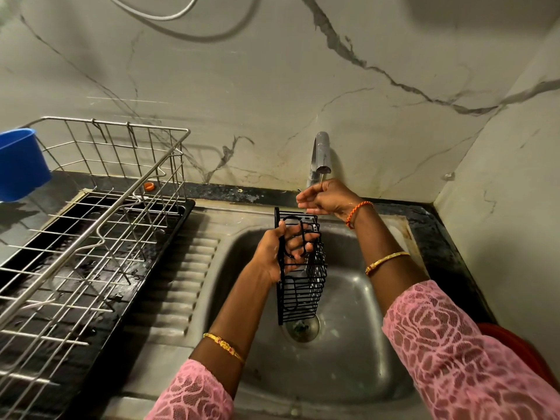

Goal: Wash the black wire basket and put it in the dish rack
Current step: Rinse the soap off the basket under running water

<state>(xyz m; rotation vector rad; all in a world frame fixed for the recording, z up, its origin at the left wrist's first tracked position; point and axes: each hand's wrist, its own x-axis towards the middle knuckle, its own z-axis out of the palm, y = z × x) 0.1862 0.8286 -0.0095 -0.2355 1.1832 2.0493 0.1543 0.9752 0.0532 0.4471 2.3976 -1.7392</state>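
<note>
The black wire basket (300,286) hangs upright over the steel sink (357,368), above the drain. My left hand (277,253) is shut on its upper left side, fingers hooked through the wires. My right hand (325,197) is raised just under the tap (321,156), above the basket's top edge, fingers loosely curled and pinched near the small tap lever. No water stream is visible. The steel wire dish rack (100,207) stands on a black tray on the left counter, with nothing in it.
A blue plastic tub (19,165) sits at the far left behind the rack. A small orange cap (148,186) lies on the counter by the wall. The ribbed drainboard (181,283) lies between rack and sink. Marble wall behind; side wall close on the right.
</note>
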